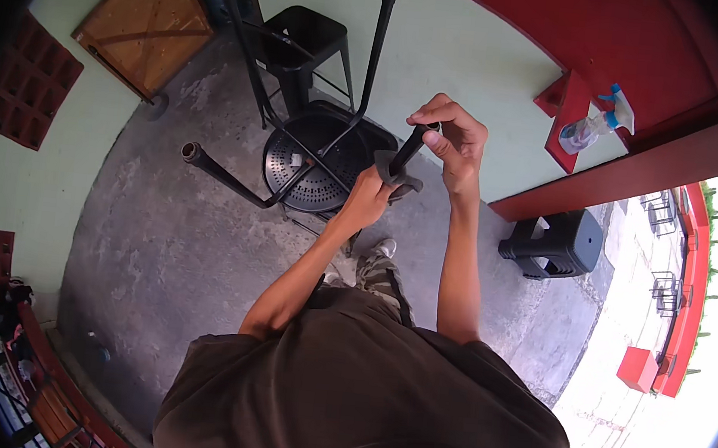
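An upturned black metal stool (276, 164) with a round, perforated seat is in front of me, its legs pointing up. My left hand (366, 199) is closed around a dark grey cloth (408, 187), which wraps one leg (407, 151) of the stool below its tip. At the top end of that same leg, my right hand (462, 143) has its thumb and fingers curled around the tip. Another leg (229, 179) reaches toward the left, and a third (379, 44) rises at the back. What supports the stool underneath is mostly hidden.
Behind it stands an upright black stool (303, 37) against the pale green wall. A black plastic stool (560, 243) lies to the right. A spray bottle (597, 130) rests on a red shelf (563, 127). A wooden panel (149, 22) is at the far left.
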Tool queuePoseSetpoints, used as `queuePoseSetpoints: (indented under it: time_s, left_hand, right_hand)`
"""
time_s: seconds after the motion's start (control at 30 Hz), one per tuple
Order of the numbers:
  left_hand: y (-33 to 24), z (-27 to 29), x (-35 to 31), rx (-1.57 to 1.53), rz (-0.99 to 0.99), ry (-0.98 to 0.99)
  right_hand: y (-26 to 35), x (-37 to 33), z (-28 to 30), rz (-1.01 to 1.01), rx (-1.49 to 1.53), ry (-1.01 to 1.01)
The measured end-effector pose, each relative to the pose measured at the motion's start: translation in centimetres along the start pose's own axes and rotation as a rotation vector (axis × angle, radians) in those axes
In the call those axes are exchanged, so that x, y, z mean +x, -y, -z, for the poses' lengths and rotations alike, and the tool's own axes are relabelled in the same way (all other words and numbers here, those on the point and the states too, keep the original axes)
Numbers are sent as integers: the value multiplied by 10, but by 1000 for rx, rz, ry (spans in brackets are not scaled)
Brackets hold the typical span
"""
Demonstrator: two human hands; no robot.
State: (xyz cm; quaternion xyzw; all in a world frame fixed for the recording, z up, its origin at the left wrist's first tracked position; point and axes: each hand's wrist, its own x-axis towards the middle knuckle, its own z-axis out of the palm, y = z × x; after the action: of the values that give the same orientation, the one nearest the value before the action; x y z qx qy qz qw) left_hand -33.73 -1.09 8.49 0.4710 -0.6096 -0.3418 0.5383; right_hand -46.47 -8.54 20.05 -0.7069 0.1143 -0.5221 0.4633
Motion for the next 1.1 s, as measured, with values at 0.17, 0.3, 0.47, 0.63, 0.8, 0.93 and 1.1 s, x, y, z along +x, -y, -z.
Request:
queuePoseSetpoints:
  time_s: [0.17, 0.3, 0.47, 0.63, 0.8, 0.93, 1.1]
  left_hand:
    - [-70, 9, 46, -67, -148, -96]
    - [-47, -9, 47, -113, -170, -103]
    - [35, -37, 5, -23, -132, -135]
    - [141, -27, -64, 68, 6, -145]
    - [147, -20, -75, 270, -22, -96]
    - [106, -18, -54, 102, 45, -144]
    - [-37, 3, 12, -27, -88, -141]
  right_hand:
    - [4, 6, -17, 5, 0, -87]
    - [-4, -3, 1, 46, -38, -93]
    - [1, -17, 6, 40, -24, -220]
    - [7, -18, 5, 22, -73, -162]
    - [4, -23, -5, 27, -99, -174]
    - [0, -12, -19, 76, -107, -166]
    - [-7, -10, -26, 115, -63, -203]
